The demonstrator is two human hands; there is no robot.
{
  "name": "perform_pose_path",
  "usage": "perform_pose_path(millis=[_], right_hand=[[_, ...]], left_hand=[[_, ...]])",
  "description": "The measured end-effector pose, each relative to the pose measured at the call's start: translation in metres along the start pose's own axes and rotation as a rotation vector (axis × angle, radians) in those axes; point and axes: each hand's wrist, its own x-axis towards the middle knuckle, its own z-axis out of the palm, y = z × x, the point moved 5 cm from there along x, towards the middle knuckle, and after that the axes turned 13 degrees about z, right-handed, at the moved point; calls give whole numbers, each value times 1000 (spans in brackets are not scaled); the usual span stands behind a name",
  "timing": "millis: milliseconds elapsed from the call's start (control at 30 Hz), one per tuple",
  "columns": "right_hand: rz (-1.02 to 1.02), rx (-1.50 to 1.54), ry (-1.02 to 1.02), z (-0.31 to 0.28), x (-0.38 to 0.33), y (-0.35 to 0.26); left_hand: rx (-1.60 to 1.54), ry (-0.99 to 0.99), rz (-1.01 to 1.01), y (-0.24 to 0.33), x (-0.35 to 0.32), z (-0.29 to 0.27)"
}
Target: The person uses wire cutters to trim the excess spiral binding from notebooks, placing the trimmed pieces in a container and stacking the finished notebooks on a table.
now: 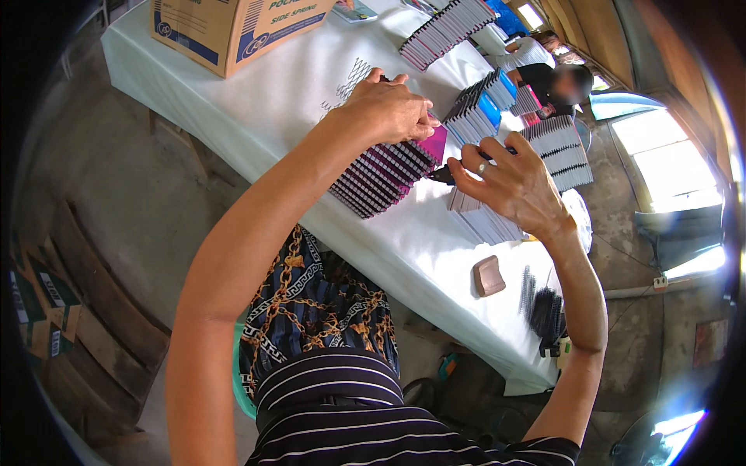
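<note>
Left hand point(388, 105) gripping the top of a slanted notebook stack point(385, 175) mid-desk point(272, 101), right hand point(509, 179) pinching a dark tool point(443, 174) beside it, brown blue-printed carton point(225, 27) at the far corner

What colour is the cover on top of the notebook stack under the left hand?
Magenta pink, seen best in the head view: the top notebook shows beside the left hand.

I'm seeing daylight pouring in from openings at the right, blowing out to white glare there and bouncing brightly off the white tablecloth point(256, 109). The floor at left is sitting in dimmer shade. Fisheye distortion is bending edges, and a black rim is vignetting the corners.
</note>
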Motion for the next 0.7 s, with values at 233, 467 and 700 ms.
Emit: perform_pose_path(millis=[233, 467, 700], right_hand=[[88, 16, -205, -9, 16, -17], [256, 145, -210, -19, 20, -12], [155, 133, 48, -14, 1, 11]], left_hand=[[-16, 23, 12, -1, 0, 0], [-21, 77, 32, -5, -4, 0], [1, 40, 30, -1, -3, 1]])
